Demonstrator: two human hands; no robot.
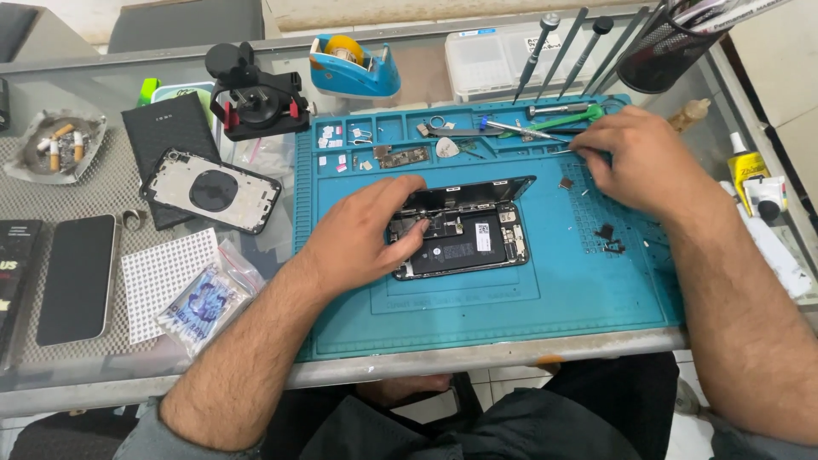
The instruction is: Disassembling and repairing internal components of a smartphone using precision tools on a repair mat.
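Opened phone (pixel 464 243) under left hand (pixel 362 234)

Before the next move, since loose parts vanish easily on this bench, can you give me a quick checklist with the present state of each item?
1. Opened phone lies flat on the blue repair mat: ok.
2. Left hand steadies the phone, fingers on its left end: ok.
3. Right hand reaches the tool trough at the mat's top edge; what it pinches: cannot tell.
4. Small dark parts lie loose on the mat, outside any compartment: not ok.
5. Lifted screen stands open along the phone's far edge, clear of both hands: ok.
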